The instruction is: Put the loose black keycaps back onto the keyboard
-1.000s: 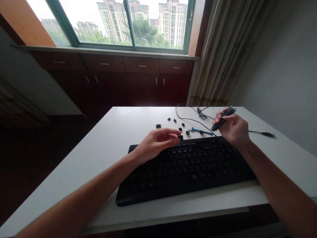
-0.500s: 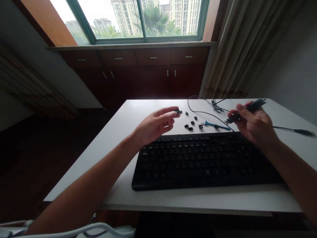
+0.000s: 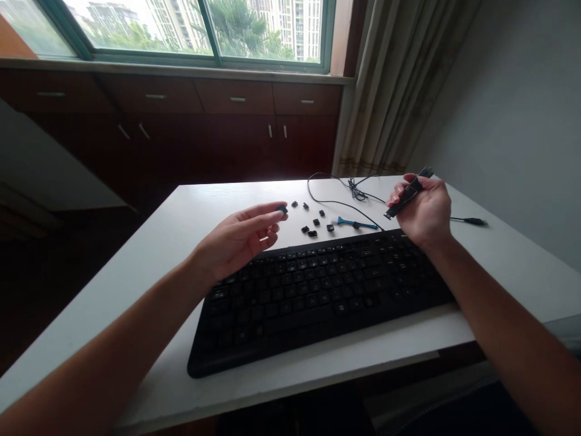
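Observation:
My left hand [image 3: 240,236] pinches a small black keycap [image 3: 282,209] between thumb and fingertips, above the table behind the keyboard. The black keyboard [image 3: 290,327] lies slantwise on the white table, some of its key positions looking bare in the dim light. My right hand [image 3: 429,209] is closed around a long, narrow black tool [image 3: 408,197], raised over the keyboard's far right corner. Small prongs show at the tool's lower end; its exact kind is unclear. Several loose keycaps [image 3: 316,222] are scattered between the hands, beyond the keyboard.
A blue brush [image 3: 363,224] lies behind the keyboard with a black keycap against it. A thin black cable [image 3: 356,192] is bundled farther back, its plug end [image 3: 474,221] off to the right. The white table [image 3: 149,242] ends before dark cabinets [image 3: 218,139] under a window.
The view has turned right, so the table and keyboard appear farther left. The tool in my right hand is tilted more steeply. My left hand still pinches the keycap.

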